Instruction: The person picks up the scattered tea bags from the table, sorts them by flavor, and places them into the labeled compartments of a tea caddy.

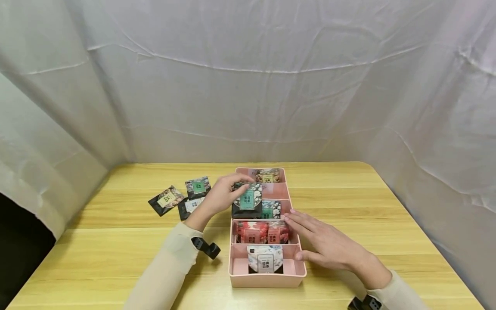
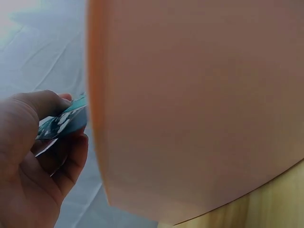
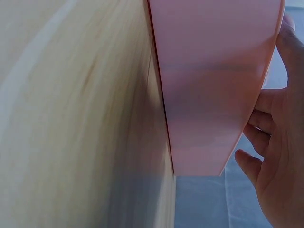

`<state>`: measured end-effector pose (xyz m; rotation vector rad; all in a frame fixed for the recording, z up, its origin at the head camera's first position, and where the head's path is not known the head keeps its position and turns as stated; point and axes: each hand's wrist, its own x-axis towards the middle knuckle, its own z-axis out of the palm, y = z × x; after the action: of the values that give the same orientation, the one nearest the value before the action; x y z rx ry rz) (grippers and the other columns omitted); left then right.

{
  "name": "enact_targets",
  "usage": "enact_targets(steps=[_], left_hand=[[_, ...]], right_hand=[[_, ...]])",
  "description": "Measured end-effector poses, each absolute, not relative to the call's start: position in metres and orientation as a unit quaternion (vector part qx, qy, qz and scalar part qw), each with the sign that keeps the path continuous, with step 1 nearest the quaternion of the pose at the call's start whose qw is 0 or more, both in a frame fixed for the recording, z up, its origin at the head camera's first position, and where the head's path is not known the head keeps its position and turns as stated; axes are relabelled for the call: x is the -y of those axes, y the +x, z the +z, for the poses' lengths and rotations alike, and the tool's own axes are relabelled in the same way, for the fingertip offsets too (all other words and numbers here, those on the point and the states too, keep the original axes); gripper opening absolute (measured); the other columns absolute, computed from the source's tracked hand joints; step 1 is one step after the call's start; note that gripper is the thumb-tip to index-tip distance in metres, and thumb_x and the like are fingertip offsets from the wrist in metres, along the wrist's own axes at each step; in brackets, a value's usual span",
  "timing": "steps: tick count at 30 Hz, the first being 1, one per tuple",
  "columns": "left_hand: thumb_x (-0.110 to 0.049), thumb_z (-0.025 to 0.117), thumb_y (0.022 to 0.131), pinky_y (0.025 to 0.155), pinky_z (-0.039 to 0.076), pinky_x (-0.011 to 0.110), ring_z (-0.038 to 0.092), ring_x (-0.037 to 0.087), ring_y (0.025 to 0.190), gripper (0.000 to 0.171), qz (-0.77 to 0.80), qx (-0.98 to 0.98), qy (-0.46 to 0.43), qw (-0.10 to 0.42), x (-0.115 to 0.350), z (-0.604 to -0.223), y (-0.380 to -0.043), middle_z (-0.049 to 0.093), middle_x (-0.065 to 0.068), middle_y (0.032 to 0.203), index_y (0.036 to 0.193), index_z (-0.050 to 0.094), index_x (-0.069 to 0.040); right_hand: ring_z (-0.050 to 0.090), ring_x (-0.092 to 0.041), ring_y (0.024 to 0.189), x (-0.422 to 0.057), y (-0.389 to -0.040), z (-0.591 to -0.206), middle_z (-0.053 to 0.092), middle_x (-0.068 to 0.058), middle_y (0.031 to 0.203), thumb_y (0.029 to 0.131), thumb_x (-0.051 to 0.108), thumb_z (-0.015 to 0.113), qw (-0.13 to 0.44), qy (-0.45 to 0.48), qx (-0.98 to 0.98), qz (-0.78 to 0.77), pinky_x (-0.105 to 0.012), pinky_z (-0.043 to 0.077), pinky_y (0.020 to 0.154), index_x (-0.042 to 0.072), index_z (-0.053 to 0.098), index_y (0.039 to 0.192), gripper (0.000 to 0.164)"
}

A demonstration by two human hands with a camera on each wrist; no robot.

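My left hand [image 1: 224,194] pinches a black and green tea bag packet [image 1: 248,201] between thumb and fingers, above the left side of a pink divided box [image 1: 265,282]. In the left wrist view, the packet [image 2: 69,116] is seen edge-on beside the box wall [image 2: 199,109]. Below it, another green-labelled tea packet [image 1: 271,209] lies in the middle compartment. My right hand [image 1: 327,243] rests with extended fingers at the box's right rim. The right wrist view shows its fingertips along the top edge of the pink wall [image 3: 213,95].
Red tea packets [image 1: 252,233] and a white one [image 1: 265,259] fill the two nearest compartments; a yellow-labelled packet [image 1: 267,175] lies in the farthest. Left of the box, a yellow-labelled packet [image 1: 166,200], a green one [image 1: 198,187] and a white one [image 1: 190,207] lie on the wooden table [image 1: 360,202].
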<state>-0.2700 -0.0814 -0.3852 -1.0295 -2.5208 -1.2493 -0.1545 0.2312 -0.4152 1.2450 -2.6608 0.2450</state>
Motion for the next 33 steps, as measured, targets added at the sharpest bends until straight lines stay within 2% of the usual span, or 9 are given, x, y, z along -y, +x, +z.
enact_targets(steps=[2,6,7,9,12,14,17,22,33], left_hand=[[-0.017,0.061,0.098,0.1,0.047,0.043,0.061,0.02,0.112,0.024,-0.403,0.845,-0.343,0.077,0.079,-0.387,-0.272,0.067,0.0,0.121,0.12,0.068,-0.016],[-0.019,0.061,0.098,0.101,0.047,0.042,0.061,0.019,0.112,0.023,-0.389,0.855,-0.333,0.079,0.072,-0.389,-0.274,0.066,0.002,0.124,0.12,0.068,-0.017],[-0.02,0.061,0.098,0.1,0.047,0.042,0.063,0.018,0.105,0.023,-0.387,0.858,-0.328,0.075,0.07,-0.39,-0.275,0.066,0.002,0.124,0.12,0.068,-0.017],[-0.022,0.06,0.099,0.086,0.054,0.039,0.063,0.013,0.079,0.023,-0.385,0.865,-0.315,0.062,0.067,-0.391,-0.275,0.066,0.002,0.124,0.12,0.068,-0.018],[-0.023,0.06,0.099,0.059,0.052,0.032,0.042,0.008,0.047,0.022,-0.378,0.877,-0.294,0.044,0.063,-0.393,-0.275,0.068,0.002,0.116,0.119,0.068,-0.018],[-0.023,0.06,0.099,0.047,0.045,0.03,0.034,0.008,0.041,0.021,-0.372,0.881,-0.29,0.041,0.062,-0.395,-0.275,0.07,0.001,0.109,0.117,0.069,-0.018],[-0.023,0.062,0.098,0.053,0.047,0.025,0.046,0.005,0.051,0.019,-0.359,0.882,-0.3,0.051,0.061,-0.397,-0.275,0.071,0.0,0.102,0.113,0.071,-0.016],[-0.02,0.064,0.096,0.077,0.055,0.027,0.063,0.01,0.083,0.017,-0.355,0.881,-0.306,0.058,0.062,-0.396,-0.276,0.07,0.0,0.104,0.11,0.072,-0.014],[-0.02,0.066,0.095,0.085,0.053,0.039,0.062,0.019,0.095,0.015,-0.339,0.897,-0.274,0.074,0.089,-0.393,-0.287,0.069,0.0,0.106,0.107,0.072,-0.014]], right_hand=[[0.032,-0.033,0.141,-0.23,-0.155,-0.414,0.03,-0.013,0.157,0.092,0.053,0.059,0.095,0.419,0.899,0.082,-0.05,0.035,0.109,0.008,0.03,0.154,0.082],[0.032,-0.034,0.141,-0.23,-0.155,-0.414,0.029,-0.013,0.158,0.091,0.052,0.061,0.091,0.417,0.9,0.085,-0.051,0.036,0.108,0.009,0.03,0.154,0.083],[0.032,-0.035,0.141,-0.23,-0.155,-0.414,0.029,-0.013,0.158,0.092,0.052,0.061,0.09,0.417,0.901,0.084,-0.051,0.036,0.108,0.009,0.029,0.155,0.083],[0.032,-0.035,0.141,-0.23,-0.155,-0.415,0.029,-0.013,0.158,0.091,0.052,0.061,0.09,0.415,0.901,0.086,-0.052,0.036,0.108,0.009,0.029,0.155,0.083],[0.033,-0.036,0.14,-0.23,-0.155,-0.416,0.03,-0.014,0.157,0.092,0.052,0.06,0.09,0.415,0.901,0.085,-0.052,0.037,0.108,0.01,0.028,0.155,0.082],[0.033,-0.036,0.14,-0.23,-0.155,-0.416,0.03,-0.014,0.157,0.092,0.052,0.06,0.091,0.415,0.901,0.085,-0.052,0.037,0.108,0.011,0.027,0.156,0.082],[0.034,-0.036,0.14,-0.23,-0.155,-0.416,0.03,-0.014,0.157,0.092,0.053,0.059,0.093,0.414,0.901,0.086,-0.051,0.036,0.108,0.011,0.027,0.155,0.082],[0.034,-0.035,0.14,-0.229,-0.156,-0.415,0.03,-0.015,0.157,0.092,0.053,0.059,0.098,0.417,0.899,0.086,-0.051,0.036,0.108,0.009,0.028,0.155,0.082],[0.032,-0.032,0.141,-0.23,-0.156,-0.417,0.033,-0.014,0.156,0.093,0.055,0.056,0.105,0.422,0.897,0.083,-0.05,0.039,0.107,0.009,0.03,0.154,0.081]])
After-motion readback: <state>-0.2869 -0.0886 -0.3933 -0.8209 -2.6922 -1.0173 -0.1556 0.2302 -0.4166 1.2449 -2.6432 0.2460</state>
